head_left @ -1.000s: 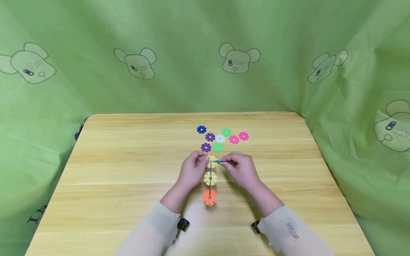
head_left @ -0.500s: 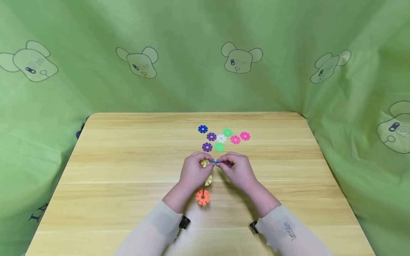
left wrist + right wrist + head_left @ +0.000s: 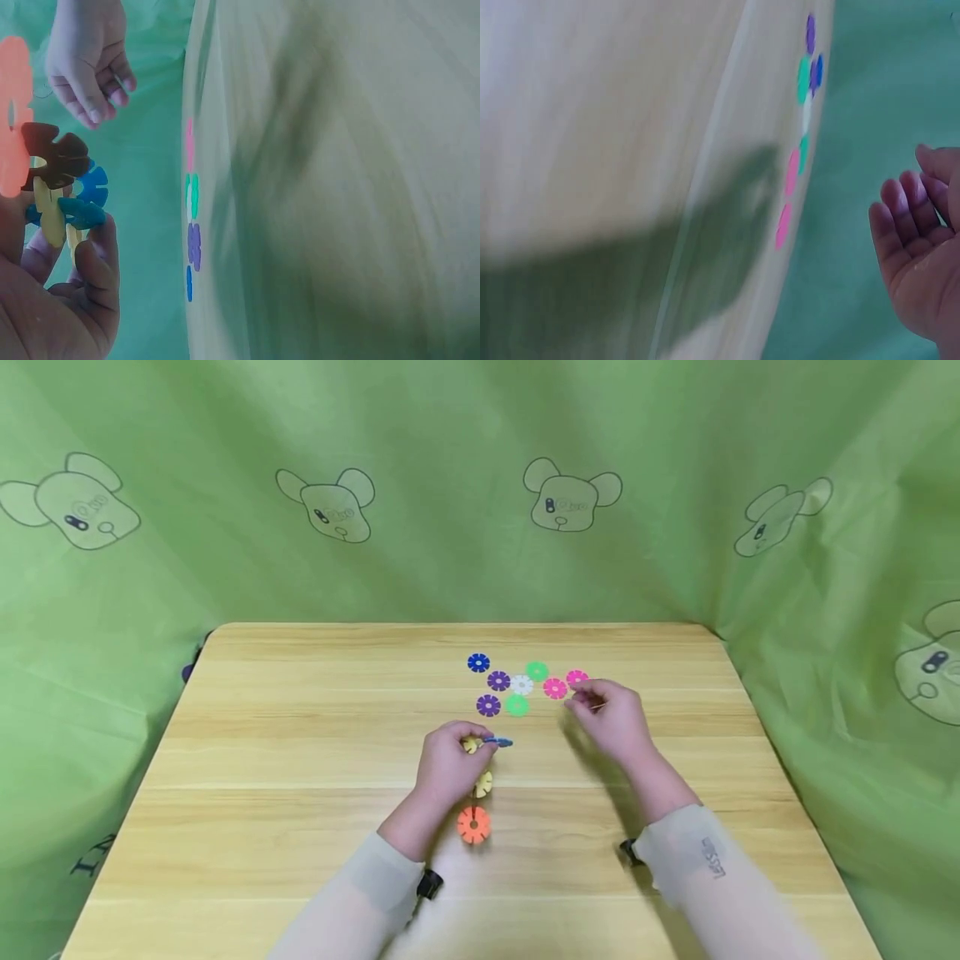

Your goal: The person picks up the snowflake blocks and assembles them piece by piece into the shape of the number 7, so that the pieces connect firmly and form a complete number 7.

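My left hand (image 3: pixel 450 764) pinches a chain of slotted snowflake discs held up over the table. From the chain's near end hangs an orange disc (image 3: pixel 465 828), below a yellow disc (image 3: pixel 486 783). A blue disc (image 3: pixel 500 742) juts out to the right of the left fingertips. The left wrist view also brings out a dark brown disc (image 3: pixel 64 159) slotted between the orange and yellow ones, and a teal disc (image 3: pixel 84 213) at the fingertips. My right hand (image 3: pixel 618 722) holds nothing, its fingers loosely bent, and hovers close by a pink disc (image 3: pixel 577 677) on the table.
Loose discs lie toward the back of the wooden table (image 3: pixel 300 827): another pink disc (image 3: pixel 549 692), a white disc (image 3: pixel 515 688), two green, two purple, including a purple disc (image 3: pixel 482 708), and a dark blue disc (image 3: pixel 472 665). A green curtain (image 3: pixel 435 568) surrounds the table.
My right hand has let go of the blue disc and moved right and forward to the pink discs. The left hand stays put with the chain, which has turned and shifted slightly left.
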